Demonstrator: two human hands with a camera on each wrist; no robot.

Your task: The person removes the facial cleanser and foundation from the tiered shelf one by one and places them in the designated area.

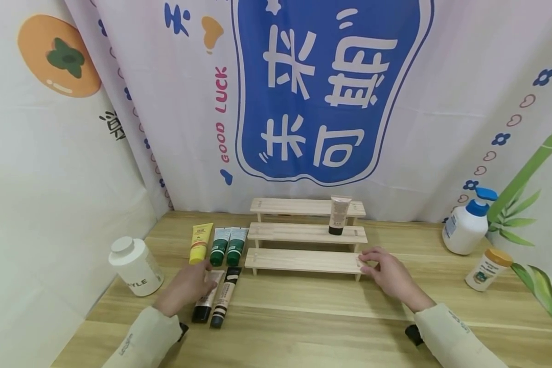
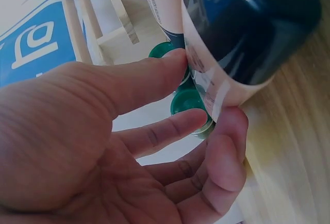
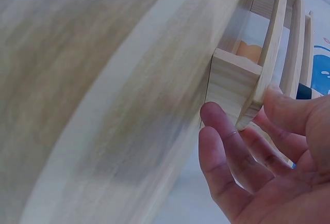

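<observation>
My left hand [image 1: 187, 286] is over a pale pink tube with a black cap [image 1: 201, 313], lying on the table at the left. In the left wrist view the thumb and fingers [image 2: 227, 152] close in on this tube's sides near its black cap [image 2: 252, 28]. A second, longer pink and black tube [image 1: 225, 296] lies right beside it. My right hand [image 1: 388, 273] grips the right end of the lowest step of a three-step wooden rack [image 1: 303, 260]. In the right wrist view its thumb is on the step's edge, other fingers at the support [image 3: 232, 82].
A small pink tube [image 1: 339, 214] stands cap-down on the middle step. Beyond my left hand lie a yellow tube [image 1: 201, 243] and two green-and-white tubes [image 1: 227, 246]. A white jar [image 1: 136, 266] is at far left; a pump bottle [image 1: 466, 225] and an orange-capped bottle [image 1: 487, 270] stand right.
</observation>
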